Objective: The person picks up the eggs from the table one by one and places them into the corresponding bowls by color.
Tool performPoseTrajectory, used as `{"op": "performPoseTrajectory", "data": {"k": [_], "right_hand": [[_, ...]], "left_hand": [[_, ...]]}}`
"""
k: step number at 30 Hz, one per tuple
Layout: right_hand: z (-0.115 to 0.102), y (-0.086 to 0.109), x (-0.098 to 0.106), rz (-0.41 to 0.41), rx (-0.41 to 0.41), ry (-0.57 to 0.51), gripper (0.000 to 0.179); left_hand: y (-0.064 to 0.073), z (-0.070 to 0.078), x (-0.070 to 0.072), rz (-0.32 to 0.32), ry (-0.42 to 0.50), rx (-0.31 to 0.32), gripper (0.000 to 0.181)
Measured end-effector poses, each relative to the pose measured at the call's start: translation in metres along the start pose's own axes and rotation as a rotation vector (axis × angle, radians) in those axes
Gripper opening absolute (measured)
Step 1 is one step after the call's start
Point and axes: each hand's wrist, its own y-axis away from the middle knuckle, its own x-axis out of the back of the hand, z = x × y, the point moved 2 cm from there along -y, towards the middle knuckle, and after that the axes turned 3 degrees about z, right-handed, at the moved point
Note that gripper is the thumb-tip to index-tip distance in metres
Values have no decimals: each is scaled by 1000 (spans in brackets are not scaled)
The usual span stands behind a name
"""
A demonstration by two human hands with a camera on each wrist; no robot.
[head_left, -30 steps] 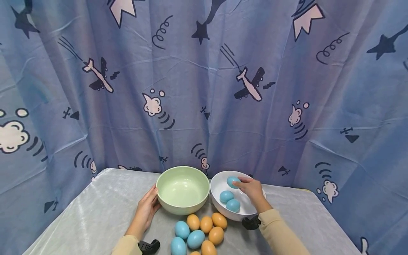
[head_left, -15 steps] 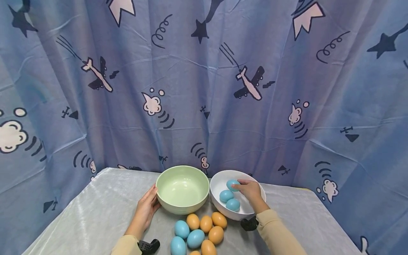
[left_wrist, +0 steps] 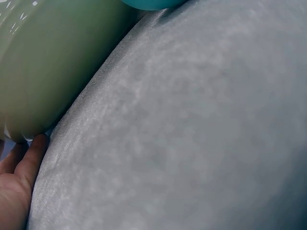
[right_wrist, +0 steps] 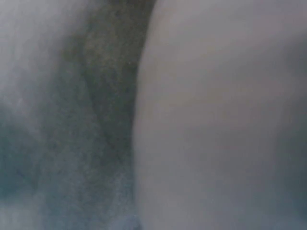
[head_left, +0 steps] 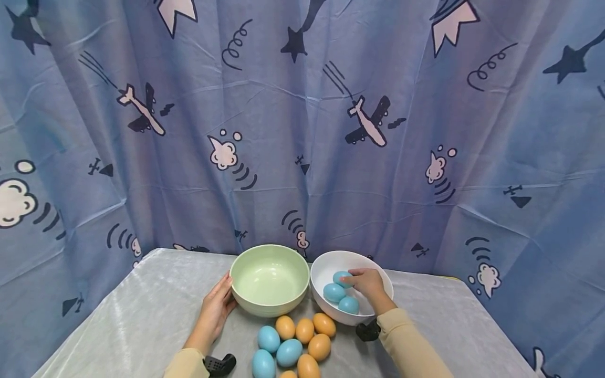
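Three blue eggs are inside the white bowl, which stands on the right side of the counter's middle. The right hand reaches over the near right part of its rim, and its grip is clamped on the farthest egg, with thumb and fingers pinching it low in the bowl, just beside the second egg. The third egg lies nearer to the person. Close to the left of the white bowl stands the green bowl; its inside shows only smooth pale surface. The left hand rests against its left side, the fingers rather straight on the wall, so this grip is apart. In front of both bowls, three other blue eggs and six orange eggs lie together on the counter, one orange egg being cut by the lower edge of the head view. The right wrist view is too blurred to tell details
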Motion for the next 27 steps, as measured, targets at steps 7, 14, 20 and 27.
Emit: {"op": "performPoseTrajectory", "data": {"k": [7,14,20,27], "right_hand": [[-2,4,-3,-45,-50,20,48],[-2,5,-3,-57,-58,42,48],[0,4,-4,-60,-65,39,46],[-2,4,-4,-47,-55,33,46]], "left_hand": [[0,0,1,5,5,-3,68],[0,0,1,-6,2,-7,68],[1,1,1,-8,4,-6,67],[0,0,0,8,3,-3,68]]}}
